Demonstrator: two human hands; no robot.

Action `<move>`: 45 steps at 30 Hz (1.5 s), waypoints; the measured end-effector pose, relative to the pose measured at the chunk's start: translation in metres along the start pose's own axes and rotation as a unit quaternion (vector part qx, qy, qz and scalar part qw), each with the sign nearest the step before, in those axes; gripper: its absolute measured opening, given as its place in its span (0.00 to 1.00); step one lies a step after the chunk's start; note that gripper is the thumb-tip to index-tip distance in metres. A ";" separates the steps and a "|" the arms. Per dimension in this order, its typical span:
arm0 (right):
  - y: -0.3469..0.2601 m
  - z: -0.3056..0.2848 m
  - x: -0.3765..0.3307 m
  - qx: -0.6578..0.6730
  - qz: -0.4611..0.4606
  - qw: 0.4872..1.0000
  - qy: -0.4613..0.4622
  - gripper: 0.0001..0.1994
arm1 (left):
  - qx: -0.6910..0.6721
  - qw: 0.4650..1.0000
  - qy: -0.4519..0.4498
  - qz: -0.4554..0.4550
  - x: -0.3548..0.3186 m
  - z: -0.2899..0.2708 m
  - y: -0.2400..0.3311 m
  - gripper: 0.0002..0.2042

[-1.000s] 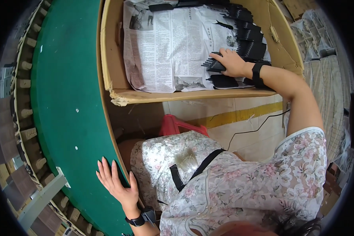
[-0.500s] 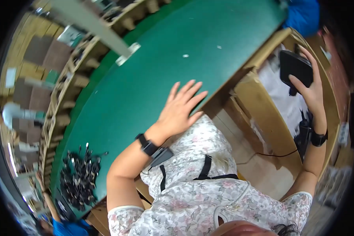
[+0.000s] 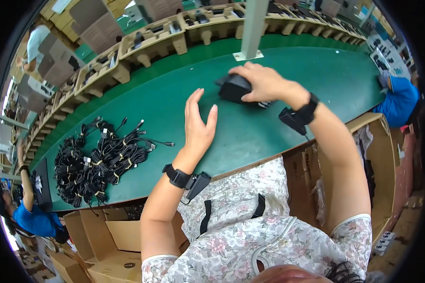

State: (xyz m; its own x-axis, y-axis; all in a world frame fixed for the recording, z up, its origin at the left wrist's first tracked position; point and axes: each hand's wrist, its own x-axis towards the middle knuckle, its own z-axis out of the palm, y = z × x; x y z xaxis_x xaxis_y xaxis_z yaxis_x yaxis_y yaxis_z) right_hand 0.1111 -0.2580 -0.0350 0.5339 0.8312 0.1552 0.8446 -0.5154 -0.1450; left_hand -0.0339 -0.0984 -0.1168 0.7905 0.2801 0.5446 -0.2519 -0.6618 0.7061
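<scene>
Over the green tabletop (image 3: 174,104), my right hand (image 3: 271,85) grips a black, boxy device (image 3: 233,88), thumb on the near side and fingers across its top. Its exact kind cannot be made out. My left hand (image 3: 198,125) is raised beside it, thumb and fingers apart, holding nothing and not touching the device. To the left on the tabletop lies a heap of coiled black cables (image 3: 99,162), bundled with pale ties, several plugs sticking out.
Beyond the tabletop runs a row of brown moulded trays (image 3: 148,40) with dark parts. A grey post (image 3: 255,28) stands at the far edge. Cardboard boxes sit at lower left (image 3: 123,236) and right (image 3: 382,155). People in blue work at left (image 3: 38,221) and right (image 3: 403,99).
My right hand has brought the black device from above the right-hand cardboard box to the tabletop. My left hand has turned upright, and the view has swung left.
</scene>
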 end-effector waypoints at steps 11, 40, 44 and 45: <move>-0.028 0.021 0.055 0.099 -0.100 0.990 0.010 0.24 | -0.172 0.976 0.036 -0.128 0.024 -0.012 -0.040 0.23; -0.058 0.024 0.064 0.126 -0.162 0.969 0.134 0.17 | -0.405 0.868 0.067 -0.280 0.042 -0.063 -0.030 0.08; -0.007 -0.027 0.049 0.167 -0.090 0.899 0.395 0.09 | -0.143 0.950 0.084 -0.263 0.034 -0.052 -0.049 0.08; 0.013 -0.045 0.039 0.208 -0.048 0.881 0.423 0.07 | -0.048 0.967 0.070 -0.239 0.033 -0.047 -0.050 0.08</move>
State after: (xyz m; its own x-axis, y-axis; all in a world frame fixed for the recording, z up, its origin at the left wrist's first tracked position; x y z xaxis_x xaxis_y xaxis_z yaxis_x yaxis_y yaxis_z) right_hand 0.1450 -0.2420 0.0131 0.4493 0.3239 0.8326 0.8931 -0.1838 -0.4105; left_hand -0.0210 -0.0231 -0.1129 0.7473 0.6346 0.1968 0.0680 -0.3678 0.9274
